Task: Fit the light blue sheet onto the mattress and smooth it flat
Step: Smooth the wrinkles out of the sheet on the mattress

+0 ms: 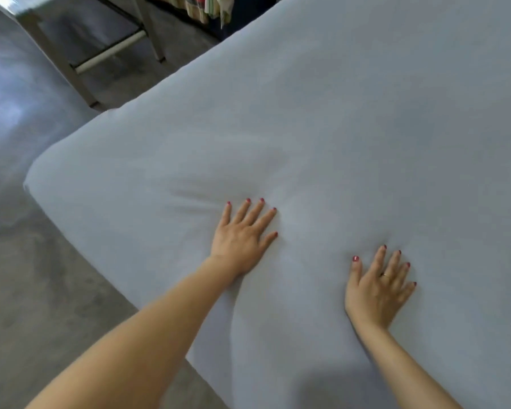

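The light blue sheet (351, 128) covers the whole visible top of the mattress and wraps over its rounded near-left corner (39, 175). My left hand (242, 237) lies flat on the sheet, palm down, fingers spread. A few short creases fan out to the left of its fingertips. My right hand (379, 287) also presses palm down on the sheet, fingers apart, a ring on one finger. Neither hand holds any cloth. A soft fold runs down the sheet between my two forearms.
Grey concrete floor (27, 276) lies left of the bed. A metal-framed table or bench (106, 51) stands at the upper left near the mattress edge. Striped and dark fabrics (213, 7) hang beyond the bed at the top.
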